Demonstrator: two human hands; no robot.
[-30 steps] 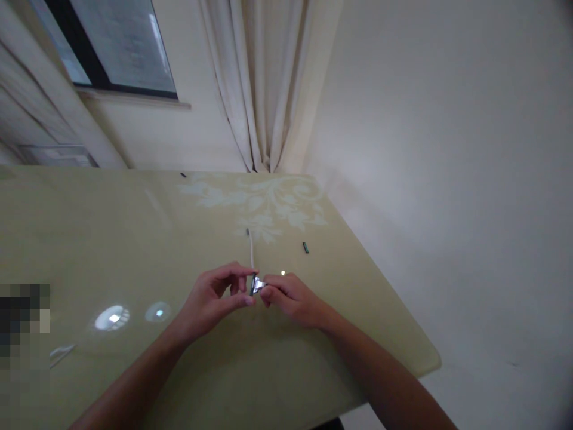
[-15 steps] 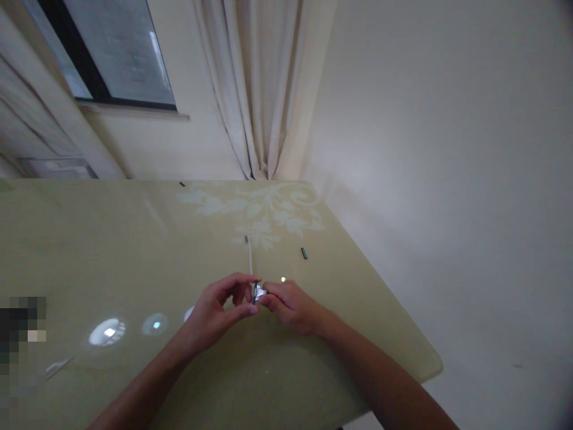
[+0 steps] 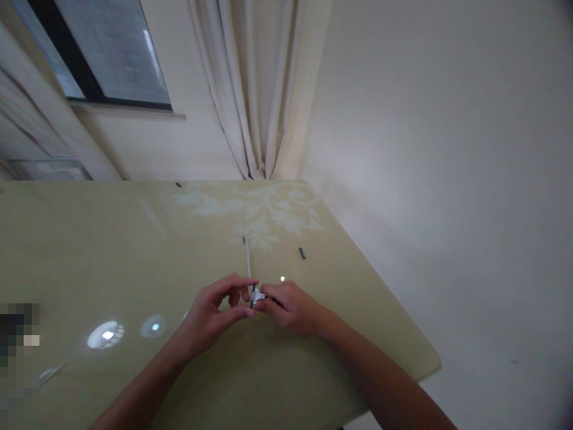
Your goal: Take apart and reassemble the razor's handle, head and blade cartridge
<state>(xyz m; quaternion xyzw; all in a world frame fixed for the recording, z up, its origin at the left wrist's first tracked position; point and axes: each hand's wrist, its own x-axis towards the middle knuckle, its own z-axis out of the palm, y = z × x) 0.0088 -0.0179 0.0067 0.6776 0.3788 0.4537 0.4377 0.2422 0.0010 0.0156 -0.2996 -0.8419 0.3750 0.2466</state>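
Between thumb and index finger, my left hand (image 3: 219, 307) holds a thin dark strip (image 3: 253, 295) by its two ends, upright over the table. My right hand (image 3: 289, 307) is closed on a small silvery metal piece (image 3: 259, 297), whose near end meets the strip. Most of the metal piece is hidden by my right fingers. A white cable (image 3: 248, 257) with a grey tip lies on the table just beyond my left fingers. Farther right, a small dark green piece (image 3: 302, 253) rests on the table.
The glossy pale green table (image 3: 111, 251) has a white floral pattern at its far side. A small dark piece (image 3: 178, 185) lies near the far edge. A thin white item (image 3: 52, 373) and a pixelated dark patch are at the left. Curtains and walls stand behind.
The view has shifted slightly. More of the silvery piece shows between my hands, and the strip sits slightly lower and farther left.
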